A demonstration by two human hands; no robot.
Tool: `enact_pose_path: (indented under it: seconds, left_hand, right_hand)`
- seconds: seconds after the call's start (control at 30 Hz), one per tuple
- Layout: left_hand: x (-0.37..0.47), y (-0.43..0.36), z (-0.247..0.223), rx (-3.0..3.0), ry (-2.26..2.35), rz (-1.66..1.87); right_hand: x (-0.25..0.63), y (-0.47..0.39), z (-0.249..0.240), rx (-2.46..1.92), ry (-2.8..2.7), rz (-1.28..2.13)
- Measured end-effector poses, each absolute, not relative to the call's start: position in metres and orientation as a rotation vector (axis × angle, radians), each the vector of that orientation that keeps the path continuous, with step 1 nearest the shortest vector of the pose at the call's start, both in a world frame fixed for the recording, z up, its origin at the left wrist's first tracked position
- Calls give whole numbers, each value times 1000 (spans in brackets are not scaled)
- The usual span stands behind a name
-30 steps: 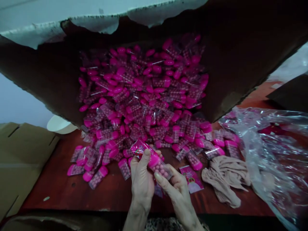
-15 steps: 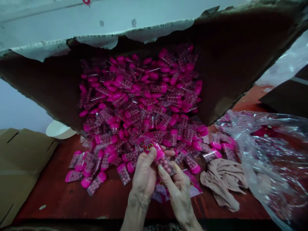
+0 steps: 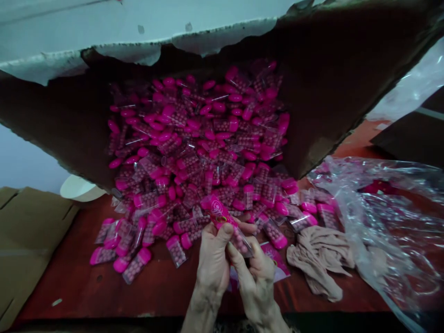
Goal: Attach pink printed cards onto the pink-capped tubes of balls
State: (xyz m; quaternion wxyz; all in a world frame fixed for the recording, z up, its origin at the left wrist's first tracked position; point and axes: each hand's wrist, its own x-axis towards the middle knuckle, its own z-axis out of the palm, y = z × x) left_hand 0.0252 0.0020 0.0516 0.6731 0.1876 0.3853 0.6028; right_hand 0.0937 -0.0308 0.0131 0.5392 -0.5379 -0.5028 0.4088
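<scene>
A small clear candy container point(image 3: 240, 241) with pink balls inside is held between my two hands. Around its upper end is a printed pink sleeve point(image 3: 218, 210). My left hand point(image 3: 212, 261) pinches the sleeve end, its thumb on top and fingers behind. My right hand point(image 3: 255, 280) grips the clear lower end between thumb and fingers. On the table below, partly covered by my right hand, lie flat printed pink sleeves point(image 3: 275, 259). Just beyond my hands spreads a heap of similar pink-capped candy containers point(image 3: 208, 138).
The heap spills from a tipped cardboard box point(image 3: 322, 88) with torn edges onto a red table point(image 3: 83, 296). At right are a beige cloth point(image 3: 319, 259) and a clear plastic bag point(image 3: 391, 231). A white bowl point(image 3: 79, 188) and another cardboard box point(image 3: 31, 245) stand left.
The printed sleeve now wraps the container's upper end more closely and looks narrower, turned on its side. Both hands remain on the container, and the view has shifted slightly.
</scene>
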Motion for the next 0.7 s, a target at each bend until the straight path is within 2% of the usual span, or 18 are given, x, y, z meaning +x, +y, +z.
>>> enact_pose_path:
  seconds: [0.3,0.5,0.7]
  left_hand:
    - [23,-7,47,265,877,1366]
    - [21,-9,43,226,844,1385]
    - [19,-12,38,250,936,1363]
  right_hand:
    - [87,-32,13,-1286,-1130,1027]
    - [83,-34,13,-1150,-972,1244]
    - [83,-34,11,-1217,-1005,1225]
